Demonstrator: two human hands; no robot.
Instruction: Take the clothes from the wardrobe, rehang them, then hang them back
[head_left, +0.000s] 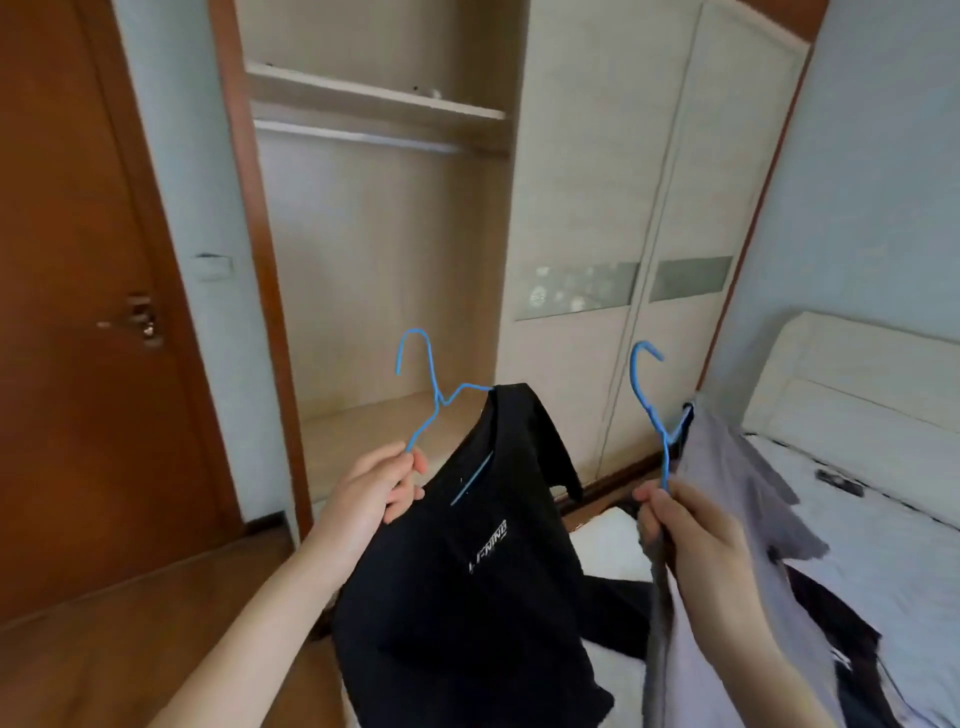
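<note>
Head view: white lettering across the chest of the black T-shirt looks like "LI-NING", but it is too blurred to be sure.

The left hand pinches the bare wire arm of a blue hanger between thumb and curled fingers. The hook rises above this grip. The T-shirt hangs from the hanger's far arm only, draping down and to the right of the hand.

The right hand is curled round the lower wire of a second blue hanger. A fold of the pale grey shirt seems gathered in the same grip. That shirt spreads to the right of and below the hand, with the hook standing above it.

Beyond both grips stands the wardrobe, its left bay open, with a rail under a shelf. Nothing stands between the hooks and the opening. Pale sliding doors cover the bays behind the right hand.

Left of the left hand are a wall switch and a brown door with a metal handle.

Right of the right hand lies a bed with a white headboard. A dark garment lies on it, along with a small dark object I cannot identify. The floor is wooden.
</note>
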